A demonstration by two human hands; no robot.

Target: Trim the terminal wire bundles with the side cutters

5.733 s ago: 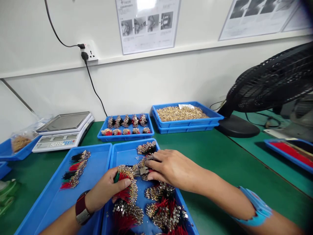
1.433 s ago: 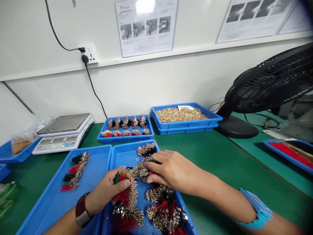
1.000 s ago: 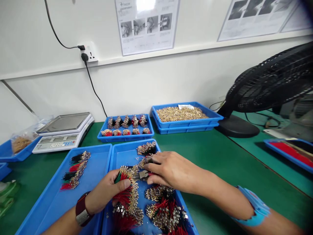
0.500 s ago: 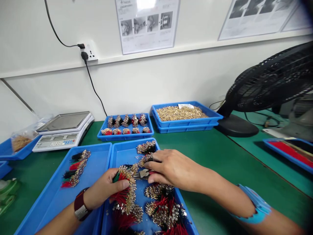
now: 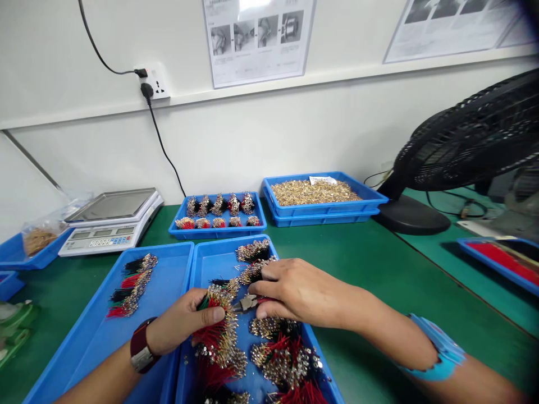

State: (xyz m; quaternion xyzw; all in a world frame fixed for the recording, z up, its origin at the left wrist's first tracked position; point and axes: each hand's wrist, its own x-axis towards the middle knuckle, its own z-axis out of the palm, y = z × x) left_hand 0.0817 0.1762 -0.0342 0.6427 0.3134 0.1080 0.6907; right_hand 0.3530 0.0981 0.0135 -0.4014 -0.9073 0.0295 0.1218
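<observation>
My left hand (image 5: 196, 320) is closed round a bundle of short red and green wires (image 5: 214, 331) with gold and silver metal terminals along its right side. Red-handled pliers (image 5: 247, 303) sit in my right hand (image 5: 295, 292), their jaws pointing left at the bundle's terminals. Whether the jaws touch a terminal I cannot make out. Both hands are over a blue tray (image 5: 214, 255) that holds more wire bundles (image 5: 275, 359), black and red with metal ends. Part of the pliers' handles is hidden by my right fingers.
Left of it lies another blue tray (image 5: 168, 264) with a row of wire bundles (image 5: 132, 286). Behind stand a scale (image 5: 112, 219), a small tray of bundles (image 5: 219, 233) and stacked trays of gold terminals (image 5: 314, 193). A black fan (image 5: 463, 134) stands at right.
The camera view has shifted slightly. Both hands keep nearly the same pose, the pliers still at the bundle in my left hand.
</observation>
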